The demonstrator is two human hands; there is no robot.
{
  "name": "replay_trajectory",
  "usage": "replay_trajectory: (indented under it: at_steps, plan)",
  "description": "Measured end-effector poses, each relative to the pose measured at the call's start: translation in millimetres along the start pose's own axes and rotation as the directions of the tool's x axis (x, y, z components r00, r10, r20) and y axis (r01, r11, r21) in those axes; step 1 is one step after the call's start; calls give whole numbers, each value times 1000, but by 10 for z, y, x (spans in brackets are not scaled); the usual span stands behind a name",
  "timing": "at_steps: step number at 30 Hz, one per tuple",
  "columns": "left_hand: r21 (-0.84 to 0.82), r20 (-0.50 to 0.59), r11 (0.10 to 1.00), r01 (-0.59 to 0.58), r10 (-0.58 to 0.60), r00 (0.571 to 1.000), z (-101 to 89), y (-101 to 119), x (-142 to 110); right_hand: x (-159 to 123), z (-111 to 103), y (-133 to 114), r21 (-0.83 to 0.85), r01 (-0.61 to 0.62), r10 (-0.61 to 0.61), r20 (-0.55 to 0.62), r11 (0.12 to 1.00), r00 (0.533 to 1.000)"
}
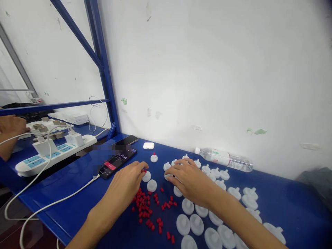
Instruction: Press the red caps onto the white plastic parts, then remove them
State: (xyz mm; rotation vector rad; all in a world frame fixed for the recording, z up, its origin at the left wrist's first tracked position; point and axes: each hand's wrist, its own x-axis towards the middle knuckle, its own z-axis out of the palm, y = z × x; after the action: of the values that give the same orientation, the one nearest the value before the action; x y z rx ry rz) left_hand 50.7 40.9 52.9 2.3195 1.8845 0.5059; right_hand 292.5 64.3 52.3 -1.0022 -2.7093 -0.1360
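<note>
Head view: left hand pinches red cap, phone showing "36:42".

From my remote station I record two kinds of parts. The white discs are round plastic pieces, each with a short central stem; most lie base down, scattered across the right, several touching or overlapping. I find three set apart to the left of these in a short, uneven line. The far disc stands upright with a red tip on its stem. The middle disc has red at its stem, partly hidden; I cannot confirm seating. The near disc is bare. The red caps are small cylinders, loosely heaped, with strays toward the right.
</note>
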Motion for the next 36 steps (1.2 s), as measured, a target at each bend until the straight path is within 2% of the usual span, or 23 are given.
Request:
replay_trajectory:
  at_steps: [6,11,14,20,28,36]
  plan:
    - [41,-4,999,33,-33,999,-86,3,-59,-4,43,4,11,-8,8,20,1000,1000]
    - [136,94,991,19,-32,995,-152,-152,-142,23,-27,-26,84,-39,44,-64,996,997]
    - [135,153,991,1,-22,988,-135,-237,-140,27,-64,-58,85,-37,46,-99,996,994]
    - [116,194,993,-14,-9,981,-54,-307,-119,39,-70,-121,58,-1,7,-99,998,995]
    - [146,200,989,-33,3,980,-25,-194,-64,65,-57,-161,71,61,-56,-73,996,996]
    - [143,136,990,-16,-3,991,-139,0,-82,58,-62,-186,161,28,-15,-81,987,997]
